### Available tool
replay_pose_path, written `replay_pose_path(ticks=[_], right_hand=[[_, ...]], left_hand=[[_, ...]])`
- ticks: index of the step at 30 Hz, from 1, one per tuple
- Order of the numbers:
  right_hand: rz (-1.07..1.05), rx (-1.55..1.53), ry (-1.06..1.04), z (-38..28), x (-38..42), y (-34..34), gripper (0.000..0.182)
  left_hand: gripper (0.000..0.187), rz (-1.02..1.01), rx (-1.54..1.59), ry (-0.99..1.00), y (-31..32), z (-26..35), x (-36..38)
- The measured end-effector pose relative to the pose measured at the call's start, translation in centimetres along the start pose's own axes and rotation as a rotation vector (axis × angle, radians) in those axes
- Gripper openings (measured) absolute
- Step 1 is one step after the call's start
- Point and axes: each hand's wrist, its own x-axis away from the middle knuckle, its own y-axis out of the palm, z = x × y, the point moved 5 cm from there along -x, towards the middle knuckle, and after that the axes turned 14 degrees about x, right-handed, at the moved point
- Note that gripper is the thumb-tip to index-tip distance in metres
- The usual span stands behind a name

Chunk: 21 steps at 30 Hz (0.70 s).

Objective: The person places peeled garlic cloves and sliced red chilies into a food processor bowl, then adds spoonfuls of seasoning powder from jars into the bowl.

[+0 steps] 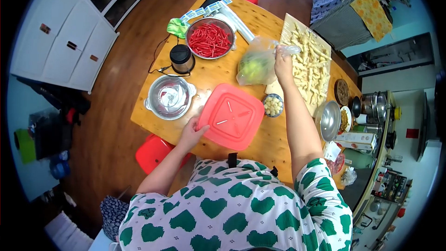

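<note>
My left hand (189,135) grips the near left edge of a red plastic lid (234,132), its thumb on top and the other fingers out of sight at the rim. Farther off on the right, my right hand (284,65) is closed on the gathered top of a clear plastic bag (258,61) with something green inside. A small bowl of peeled garlic cloves (273,105) sits just right of the lid. To the lid's left stands a clear chopper bowl (170,96) with a blade inside, and behind it the black motor unit (181,59) with its cord.
A colander of red chili peppers (210,38) stands at the back of the wooden table (153,76). Pale chicken feet (309,67) cover a board on the right. A steel bowl (330,121) is at the right edge. Red stools (157,152) stand around the table.
</note>
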Motion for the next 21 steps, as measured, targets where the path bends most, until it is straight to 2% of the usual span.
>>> replay_pose_path(ticks=[4,6,11,13,14,15,18,21], right_hand=[[-0.058,0.052,0.101,-0.3,-2.3,0.9,0.048],[-0.028,0.118,-0.016,-0.2,-2.6,1.3,0.048],[-0.095,0.224,0.031,0.4,-1.2,0.5,0.049],[-0.123,0.277,0.085,1.3,-0.7,0.0,0.047],[-0.070,0.199,0.061,2.0,-0.3,-0.3,0.044],[-0.081,0.227,0.066,3.0,0.1,-0.3,0.043],[-0.147,0.264,0.159,5.2,1.6,-0.9,0.042],[-0.179,0.211,0.231,5.9,3.7,-1.5,0.042]], left_hand=[[0.039,-0.022,-0.049,0.001,0.3,-1.3,-0.3],[0.042,-0.012,0.000,0.005,0.7,-1.6,-0.5],[0.038,-0.045,0.004,0.079,1.1,-2.7,-1.7],[0.035,-0.028,-0.309,0.051,0.2,-3.6,-2.4],[0.033,-0.023,-0.466,0.035,-0.2,-3.9,-2.5],[0.049,0.036,-0.529,0.116,-0.5,-3.5,-2.2],[0.037,0.160,-0.588,0.069,1.7,1.2,0.3],[0.039,0.244,-0.503,0.323,-0.1,2.5,0.8]])
